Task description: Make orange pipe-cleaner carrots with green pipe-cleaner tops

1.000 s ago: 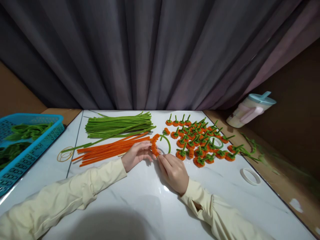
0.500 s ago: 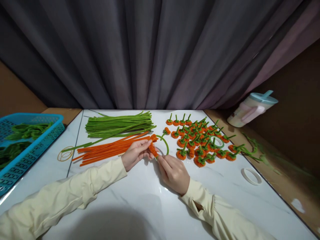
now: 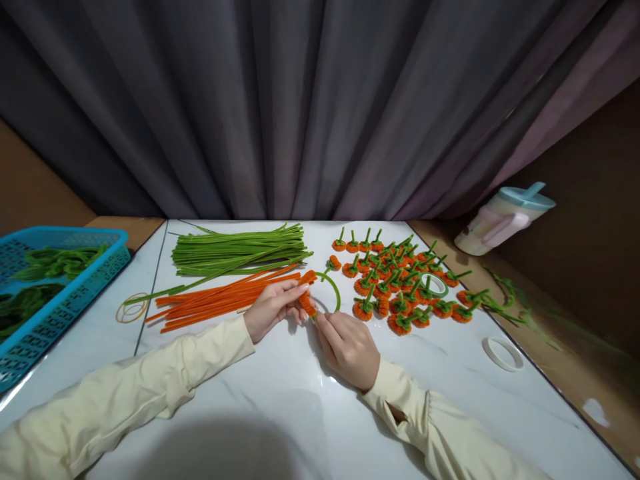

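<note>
Between the thumb and fingers of my left hand [image 3: 273, 310] is a small orange pipe-cleaner coil [image 3: 307, 305]. My right hand [image 3: 350, 350] pinches a green pipe cleaner [image 3: 334, 292] at the lower end of the coil, and its free length curves up above my knuckles. The exact contact at my fingertips is too small to make out. Just behind my hands lie a bundle of orange pipe cleaners [image 3: 200, 307] and a bundle of green pipe cleaners [image 3: 235, 250]. To the right stand several small orange pipe-cleaner pumpkins [image 3: 363, 309] with green stems.
A blue basket [image 3: 107, 267] with green fuzzy pieces sits at the left edge. Yellowish loops [image 3: 131, 309] lie near it. A green-edged tape roll [image 3: 434, 285] is among the pumpkins, a white ring [image 3: 503, 353] nearer me. A tumbler [image 3: 500, 220] stands at the back right.
The orange coil has turned slightly in my left fingers, and the green pipe cleaner's curve has shifted a little to the right. Both hands stay in nearly the same place.
</note>
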### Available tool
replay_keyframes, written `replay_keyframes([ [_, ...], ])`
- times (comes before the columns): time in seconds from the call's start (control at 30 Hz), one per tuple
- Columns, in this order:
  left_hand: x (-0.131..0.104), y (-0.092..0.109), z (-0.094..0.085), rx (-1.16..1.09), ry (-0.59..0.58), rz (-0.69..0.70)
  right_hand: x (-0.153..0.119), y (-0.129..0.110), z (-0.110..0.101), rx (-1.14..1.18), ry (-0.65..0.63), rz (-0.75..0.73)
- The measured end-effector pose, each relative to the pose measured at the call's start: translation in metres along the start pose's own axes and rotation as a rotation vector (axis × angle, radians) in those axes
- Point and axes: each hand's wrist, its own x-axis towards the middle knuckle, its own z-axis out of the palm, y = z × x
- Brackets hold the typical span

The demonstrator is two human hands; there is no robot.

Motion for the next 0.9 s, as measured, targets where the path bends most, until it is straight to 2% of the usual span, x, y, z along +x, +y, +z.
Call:
replay_keyframes([
  [0.13, 0.0004, 0.0002, -0.0006, 0.017, 0.039, -0.004, 0.0003, -0.0002, 0.0002, 0.017, -0.002, -0.011],
  [0.5, -0.0004, -0.0005, -0.0017, 0.014, 0.031, -0.001, 0.0007, 0.0016, -0.002, 0.059, 0.024, -0.038],
  [0.63, 0.0012, 0.0013, -0.0044, 0.01, 0.065, 0.005, -0.0004, 0.0015, -0.0021, 0.073, 0.031, -0.034],
  [0.9, 0.0026, 0.003, -0.0064, -0.004, 0.08, -0.014, -0.0008, 0.0014, -0.0012, 0.029, 0.017, -0.044],
])
